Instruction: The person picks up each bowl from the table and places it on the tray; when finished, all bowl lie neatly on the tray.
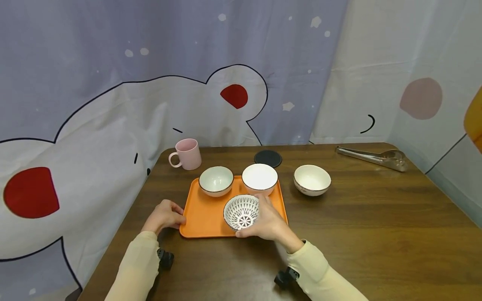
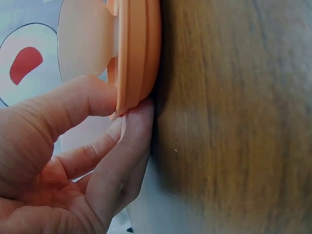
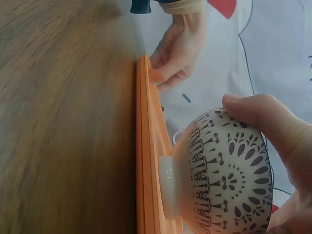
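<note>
An orange tray (image 1: 203,217) lies on the wooden table with two plain bowls at its back, a pale green one (image 1: 216,181) on the left and a white one (image 1: 260,179) on the right. My left hand (image 1: 165,216) pinches the tray's left edge, thumb on top and fingers beneath the rim, as the left wrist view shows. At the tray's front right, my right hand (image 1: 265,221) grips a black-and-white patterned bowl (image 1: 241,212) by its rim. The right wrist view shows this bowl (image 3: 224,175) upright, its foot right at the tray surface.
Behind the tray stand a pink mug (image 1: 189,154) at the left and a black round coaster (image 1: 268,158). Another white bowl (image 1: 312,180) is right of the tray. Metal tongs (image 1: 373,158) lie at the back right, near the curtain (image 1: 169,113).
</note>
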### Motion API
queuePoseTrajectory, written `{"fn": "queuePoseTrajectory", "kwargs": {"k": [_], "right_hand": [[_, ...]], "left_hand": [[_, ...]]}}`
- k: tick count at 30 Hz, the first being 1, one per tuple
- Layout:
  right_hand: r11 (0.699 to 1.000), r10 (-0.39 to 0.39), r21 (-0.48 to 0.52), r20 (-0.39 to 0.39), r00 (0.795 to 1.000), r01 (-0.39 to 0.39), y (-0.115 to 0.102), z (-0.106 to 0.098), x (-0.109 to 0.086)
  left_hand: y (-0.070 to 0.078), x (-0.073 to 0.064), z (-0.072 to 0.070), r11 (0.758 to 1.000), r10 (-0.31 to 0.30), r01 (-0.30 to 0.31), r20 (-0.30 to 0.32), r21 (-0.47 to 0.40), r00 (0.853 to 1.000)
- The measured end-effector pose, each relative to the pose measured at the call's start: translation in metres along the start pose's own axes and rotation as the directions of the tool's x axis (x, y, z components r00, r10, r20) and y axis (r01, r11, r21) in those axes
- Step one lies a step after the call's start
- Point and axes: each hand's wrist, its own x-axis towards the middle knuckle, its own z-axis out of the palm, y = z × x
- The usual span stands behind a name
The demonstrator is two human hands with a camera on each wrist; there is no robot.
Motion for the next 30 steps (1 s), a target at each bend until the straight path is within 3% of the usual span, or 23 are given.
{"fn": "queuePoseTrajectory", "kwargs": {"k": [17,30], "right_hand": [[0.996,-0.057,0.069,0.047,0.997,0.054,-0.008,0.022,0.013],[0.996,-0.049,0.073,0.062,0.997,0.045,-0.022,0.038,0.021]], "left_hand": [[-0.001,0.002,0.000,1.000,-0.004,0.004,0.006,-0.007,1.000],[0.001,0.002,0.000,1.000,-0.014,0.013,0.009,0.008,1.000]]}}
